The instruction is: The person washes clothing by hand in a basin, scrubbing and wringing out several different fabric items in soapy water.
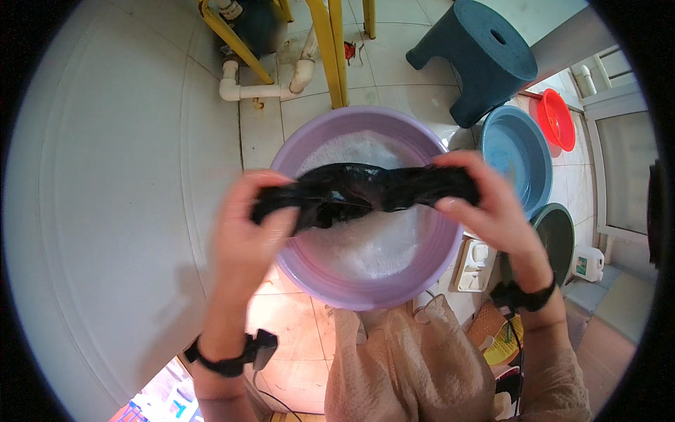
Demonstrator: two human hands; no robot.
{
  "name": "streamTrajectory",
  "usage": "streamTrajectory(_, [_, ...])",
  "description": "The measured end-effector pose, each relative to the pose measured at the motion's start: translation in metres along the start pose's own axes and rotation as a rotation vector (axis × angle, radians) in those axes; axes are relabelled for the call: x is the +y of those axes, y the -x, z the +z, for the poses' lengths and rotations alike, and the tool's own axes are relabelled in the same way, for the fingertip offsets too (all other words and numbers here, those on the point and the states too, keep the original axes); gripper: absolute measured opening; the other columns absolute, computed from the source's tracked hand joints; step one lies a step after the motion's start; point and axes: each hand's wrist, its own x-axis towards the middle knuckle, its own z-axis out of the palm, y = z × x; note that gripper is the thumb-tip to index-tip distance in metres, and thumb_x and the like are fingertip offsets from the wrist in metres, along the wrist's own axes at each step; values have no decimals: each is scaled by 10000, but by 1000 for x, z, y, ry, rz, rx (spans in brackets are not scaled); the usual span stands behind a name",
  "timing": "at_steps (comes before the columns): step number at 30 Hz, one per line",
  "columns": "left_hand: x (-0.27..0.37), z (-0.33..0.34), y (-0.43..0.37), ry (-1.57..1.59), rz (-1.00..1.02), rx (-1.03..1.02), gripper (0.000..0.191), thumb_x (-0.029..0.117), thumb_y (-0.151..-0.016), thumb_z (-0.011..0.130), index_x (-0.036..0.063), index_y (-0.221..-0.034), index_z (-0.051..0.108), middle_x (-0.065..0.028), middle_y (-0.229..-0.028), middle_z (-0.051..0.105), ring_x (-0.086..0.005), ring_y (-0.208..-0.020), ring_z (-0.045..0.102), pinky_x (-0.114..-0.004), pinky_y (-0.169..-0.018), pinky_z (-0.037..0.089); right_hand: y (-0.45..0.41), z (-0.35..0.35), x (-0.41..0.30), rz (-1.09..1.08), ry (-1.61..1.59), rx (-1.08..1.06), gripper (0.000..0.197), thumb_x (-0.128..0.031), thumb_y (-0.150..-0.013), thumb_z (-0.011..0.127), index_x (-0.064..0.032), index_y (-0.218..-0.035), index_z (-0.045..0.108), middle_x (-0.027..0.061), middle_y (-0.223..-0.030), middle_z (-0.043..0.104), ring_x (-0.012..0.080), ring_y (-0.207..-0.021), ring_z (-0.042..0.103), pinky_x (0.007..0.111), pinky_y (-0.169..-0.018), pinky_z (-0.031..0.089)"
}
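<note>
A wet black cloth (364, 190) is stretched sideways between my two hands, above a round purple plastic basin (364, 300). My left hand (256, 221) is closed around the cloth's left end, near the basin's left rim. At the right end, my right hand (482, 203) grips the cloth between thumb and fingers. Whitish, foamy water (364, 250) lies in the basin under the cloth. Both hands are slightly blurred. What kind of garment or cloth it is, I cannot tell.
A dark blue-green plastic stool (474, 58) stands at the upper right. Below it are a blue basin (517, 158), a red basin (558, 120) and a dark green basin (553, 232). Yellow metal legs (329, 58) and white pipes (263, 91) are beyond the purple basin. A pale panel (121, 174) fills the left.
</note>
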Motion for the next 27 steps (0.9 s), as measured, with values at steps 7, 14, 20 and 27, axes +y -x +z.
streamTrajectory(7, [-98,114,45,-197,-81,-494,346,57,-730,632,76,-1066,552,-121,-979,543,-289,-935,558,-326,-810,448,-13,111,120,-340,860,-128,770,-286,-672,751,-165,-1349,403,188,-1080,556,347,-1042,533,438,-907,437])
streamTrajectory(14, [-117,116,46,-265,202,27,533,133,-668,750,104,-1130,487,-120,-1133,497,-295,-1018,516,-424,-920,378,-1,108,84,177,-111,-263,298,-176,-737,702,-25,-973,602,155,-858,613,330,-791,598,373,-711,466])
streamTrajectory(20, [-133,82,37,-345,193,-262,354,2,-613,700,97,-936,593,-89,-872,585,-312,-867,564,-381,-755,446,18,43,5,-39,-267,-166,263,-84,-714,732,-13,-928,596,107,-890,594,208,-812,572,311,-709,443])
streamTrajectory(27, [10,-1,17,-459,349,-182,273,4,-564,698,82,-812,615,-84,-738,518,-267,-697,542,-354,-590,427,48,-24,-40,-392,-346,306,381,-442,-767,667,-105,-741,490,16,-742,461,140,-653,441,270,-589,369])
